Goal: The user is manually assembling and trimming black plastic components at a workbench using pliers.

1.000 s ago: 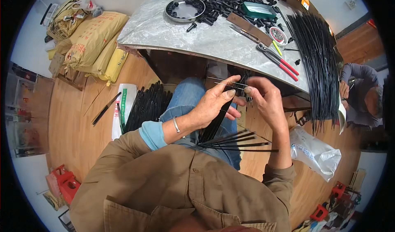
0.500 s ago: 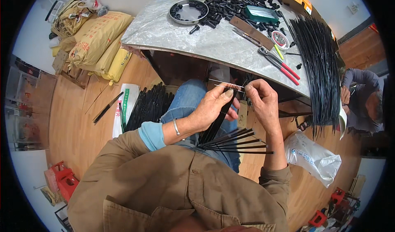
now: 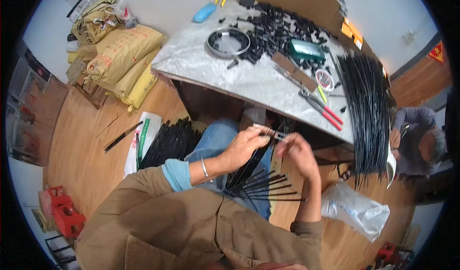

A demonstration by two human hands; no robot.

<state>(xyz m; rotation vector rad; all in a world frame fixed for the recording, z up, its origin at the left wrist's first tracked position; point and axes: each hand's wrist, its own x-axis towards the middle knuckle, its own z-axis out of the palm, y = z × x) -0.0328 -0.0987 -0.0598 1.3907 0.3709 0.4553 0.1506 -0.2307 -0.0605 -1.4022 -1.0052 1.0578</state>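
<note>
Sacks (image 3: 120, 54) lie on the floor at far left, beside the table (image 3: 201, 64). Below the table's near edge, the left hand (image 3: 244, 145) is closed around a bundle of black rods (image 3: 254, 174) over the lap; its fingertips pinch a small metal strip (image 3: 270, 132), whose other end the right hand (image 3: 297, 152) also pinches

Tan jacket, blue cuff, possibly silver bracelet (image 3: 204, 167)
</note>
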